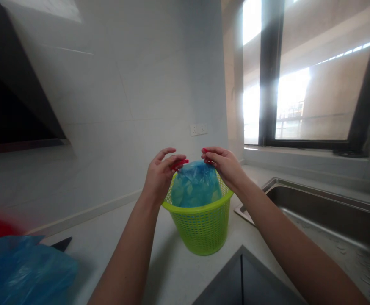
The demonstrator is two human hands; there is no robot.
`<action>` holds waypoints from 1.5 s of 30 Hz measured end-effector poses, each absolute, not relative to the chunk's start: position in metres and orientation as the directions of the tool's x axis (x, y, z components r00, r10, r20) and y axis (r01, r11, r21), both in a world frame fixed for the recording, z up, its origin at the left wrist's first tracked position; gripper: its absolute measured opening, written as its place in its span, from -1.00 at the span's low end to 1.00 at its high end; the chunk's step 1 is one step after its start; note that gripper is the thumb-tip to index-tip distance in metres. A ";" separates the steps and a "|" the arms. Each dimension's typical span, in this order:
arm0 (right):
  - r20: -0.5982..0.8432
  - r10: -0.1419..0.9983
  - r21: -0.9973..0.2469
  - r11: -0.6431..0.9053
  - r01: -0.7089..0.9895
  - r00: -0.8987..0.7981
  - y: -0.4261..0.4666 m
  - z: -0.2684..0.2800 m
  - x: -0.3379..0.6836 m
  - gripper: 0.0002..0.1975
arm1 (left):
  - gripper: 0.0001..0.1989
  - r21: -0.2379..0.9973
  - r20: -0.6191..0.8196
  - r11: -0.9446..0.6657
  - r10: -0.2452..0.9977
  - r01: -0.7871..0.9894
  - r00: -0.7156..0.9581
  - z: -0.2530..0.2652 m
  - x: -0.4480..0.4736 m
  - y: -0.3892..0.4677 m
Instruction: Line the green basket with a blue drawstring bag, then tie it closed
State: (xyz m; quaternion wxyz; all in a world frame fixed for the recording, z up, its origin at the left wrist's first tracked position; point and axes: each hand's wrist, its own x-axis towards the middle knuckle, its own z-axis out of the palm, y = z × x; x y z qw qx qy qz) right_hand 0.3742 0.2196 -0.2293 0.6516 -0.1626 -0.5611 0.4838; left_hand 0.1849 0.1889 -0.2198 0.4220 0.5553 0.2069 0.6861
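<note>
dark panel bottom centre | my left hand and right hand each pinch red drawstring | blue bag in green basket, frame centre

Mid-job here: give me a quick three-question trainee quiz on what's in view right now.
1. True or false: the blue bag sits inside the green basket.
2. What colour are the strips pinched by the left hand and the right hand at the top of the bag?
3. Which lies on the person's right of the basket: A) the steel sink, B) a second blue bag, C) a dark range hood?

Key
1. True; the bag rises above the rim.
2. Red; each hand holds one red strip.
3. A; the sink lies to the right, on the window side.
</note>
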 end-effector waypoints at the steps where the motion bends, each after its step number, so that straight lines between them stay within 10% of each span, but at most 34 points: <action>1: 0.592 0.792 -0.772 0.502 -0.389 -0.153 0.217 -0.230 0.373 -0.84 | -0.69 0.787 0.577 -0.545 0.816 -0.290 0.030 -0.220 0.187 0.187; 17: 0.559 0.749 -0.827 0.533 -0.178 -0.356 0.213 -0.232 0.371 -0.83 | -0.66 0.886 0.430 -0.368 0.881 -0.282 0.199 -0.222 0.190 0.185; 45: 0.752 0.443 -0.322 0.893 0.313 -0.488 0.200 -0.233 0.371 -0.78 | -0.70 0.894 0.372 -0.266 0.890 -0.361 0.265 -0.216 0.184 0.177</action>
